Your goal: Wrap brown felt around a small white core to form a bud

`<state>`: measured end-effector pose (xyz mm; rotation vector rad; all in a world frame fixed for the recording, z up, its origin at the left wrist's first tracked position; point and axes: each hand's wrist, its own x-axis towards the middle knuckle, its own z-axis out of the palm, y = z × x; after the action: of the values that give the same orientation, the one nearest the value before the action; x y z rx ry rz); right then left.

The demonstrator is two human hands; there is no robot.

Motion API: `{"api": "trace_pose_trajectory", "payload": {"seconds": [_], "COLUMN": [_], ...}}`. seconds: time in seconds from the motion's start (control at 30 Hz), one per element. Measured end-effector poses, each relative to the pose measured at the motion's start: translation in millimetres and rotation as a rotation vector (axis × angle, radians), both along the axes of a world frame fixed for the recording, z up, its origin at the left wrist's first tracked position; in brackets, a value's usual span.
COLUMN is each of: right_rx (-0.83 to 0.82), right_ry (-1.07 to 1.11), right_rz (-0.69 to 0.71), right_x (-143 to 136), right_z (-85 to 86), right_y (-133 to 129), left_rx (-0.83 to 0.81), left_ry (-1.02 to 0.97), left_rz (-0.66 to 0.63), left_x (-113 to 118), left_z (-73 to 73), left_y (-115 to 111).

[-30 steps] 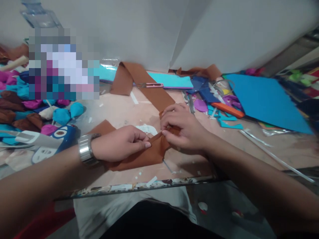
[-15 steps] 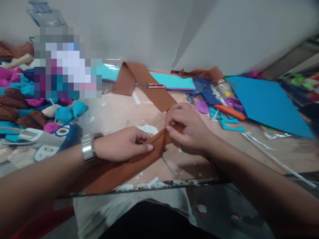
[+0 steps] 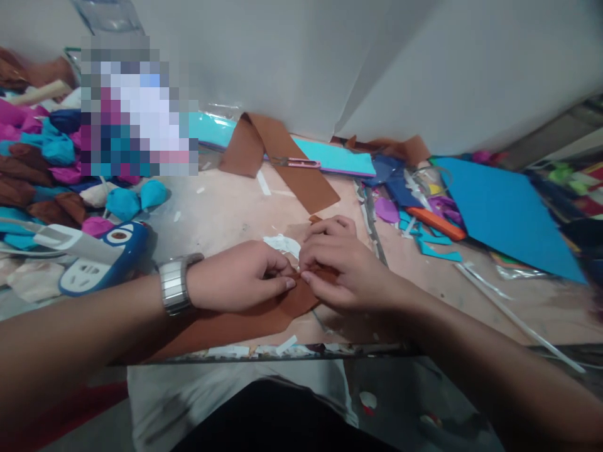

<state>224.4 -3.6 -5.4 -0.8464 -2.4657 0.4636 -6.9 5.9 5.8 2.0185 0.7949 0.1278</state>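
A brown strip (image 3: 226,329) lies along the table's near edge, its right end raised between my two hands. My left hand (image 3: 240,276), below a silver watch (image 3: 174,285), pinches the strip's upper edge between thumb and fingers. Close beside it, my right hand (image 3: 346,263) has its fingers curled and its thumb pressed on a gathered part of the same strip. Some of the strip is hidden under both hands. Just behind the fingertips is a white scrap (image 3: 282,243).
A folded brown strip (image 3: 301,179) with pink-handled snips (image 3: 296,163) lies behind. Colored bundles (image 3: 123,202) and a blue power socket (image 3: 101,263) are at left. An orange cutter (image 3: 436,223) and blue sheet (image 3: 509,213) are at right.
My right hand has moved down and slightly left, drawing the strip's end closer to my left hand. The left fingertips now pinch near the gathered part. The camera view has shifted slightly.
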Motion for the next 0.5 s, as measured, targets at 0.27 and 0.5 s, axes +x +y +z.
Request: {"api": "trace_pose_trajectory", "payload": {"seconds": [0.27, 0.5], "right_rx": [0.049, 0.100], "right_ry": [-0.093, -0.083], "right_rz": [0.036, 0.003], "right_x": [-2.5, 2.3], "right_z": [3.1, 0.8], "right_y": [-1.7, 1.2], "left_rx": [0.046, 0.041], "left_ry": [0.015, 0.009], "left_rz": [0.032, 0.069], "left_x": [0.6, -0.6], "left_z": [-0.5, 1.1], "left_y": [-3.2, -1.9]}}
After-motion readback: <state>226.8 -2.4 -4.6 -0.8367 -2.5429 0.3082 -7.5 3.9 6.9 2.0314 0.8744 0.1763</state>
